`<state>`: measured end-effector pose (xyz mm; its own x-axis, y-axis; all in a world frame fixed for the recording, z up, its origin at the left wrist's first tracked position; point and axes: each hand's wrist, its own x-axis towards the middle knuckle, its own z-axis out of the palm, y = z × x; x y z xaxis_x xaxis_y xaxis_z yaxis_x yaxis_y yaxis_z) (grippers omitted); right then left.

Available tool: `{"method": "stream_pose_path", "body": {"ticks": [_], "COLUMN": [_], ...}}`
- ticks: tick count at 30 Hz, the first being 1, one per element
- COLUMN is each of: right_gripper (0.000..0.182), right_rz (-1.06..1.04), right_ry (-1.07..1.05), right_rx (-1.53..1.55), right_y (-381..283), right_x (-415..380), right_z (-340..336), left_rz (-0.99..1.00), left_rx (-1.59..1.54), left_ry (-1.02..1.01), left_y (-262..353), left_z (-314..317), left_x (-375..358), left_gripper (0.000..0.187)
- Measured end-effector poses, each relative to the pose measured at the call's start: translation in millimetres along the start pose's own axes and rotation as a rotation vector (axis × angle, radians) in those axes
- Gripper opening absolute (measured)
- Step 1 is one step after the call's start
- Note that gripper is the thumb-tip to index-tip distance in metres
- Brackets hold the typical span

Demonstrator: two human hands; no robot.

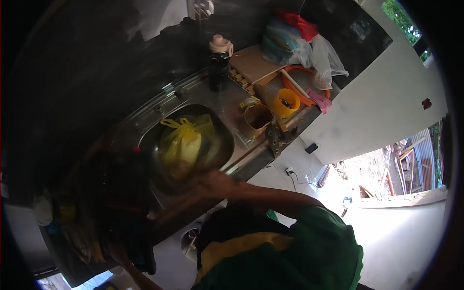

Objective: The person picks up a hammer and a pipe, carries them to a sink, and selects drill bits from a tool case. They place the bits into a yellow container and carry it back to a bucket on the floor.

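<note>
Here the blurred right hand [210,183] reaches the sink's edge [233,146], grip impossible to tell.

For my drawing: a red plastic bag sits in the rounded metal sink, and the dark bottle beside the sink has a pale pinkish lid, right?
Not quite: the plastic bag is yellow, not red, as the head view shows. It sits in the rounded metal sink, and the dark bottle beside the sink has a pale pinkish lid.

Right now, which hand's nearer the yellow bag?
Right. The right hand is by the sink, near the yellow bag; the left hand is farther off, at lower left.
</note>
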<state>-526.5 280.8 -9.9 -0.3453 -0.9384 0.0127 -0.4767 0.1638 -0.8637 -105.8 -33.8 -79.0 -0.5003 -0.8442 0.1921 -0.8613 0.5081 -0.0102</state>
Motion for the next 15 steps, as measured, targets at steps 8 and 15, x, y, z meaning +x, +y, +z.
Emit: {"method": "stream_pose_path", "body": {"ticks": [8, 15], "right_gripper": [0.019, 0.017], "right_rz": [0.205, 0.209], "right_ry": [0.988, 1.133], "right_rx": [-0.283, -0.351], "right_y": [90.7, 150.9], "right_x": [-118.1, -144.3], "right_z": [-215.4, -314.4], "left_rz": [0.119, -0.176], "left_rx": [0.110, -0.019], "left_ry": [0.118, -0.058], "left_y": [-47.4, 132.6], "left_z": [12.3, -75.2], "left_x": [0.9, 26.0], "left_gripper": [0.053, 0.056]}}
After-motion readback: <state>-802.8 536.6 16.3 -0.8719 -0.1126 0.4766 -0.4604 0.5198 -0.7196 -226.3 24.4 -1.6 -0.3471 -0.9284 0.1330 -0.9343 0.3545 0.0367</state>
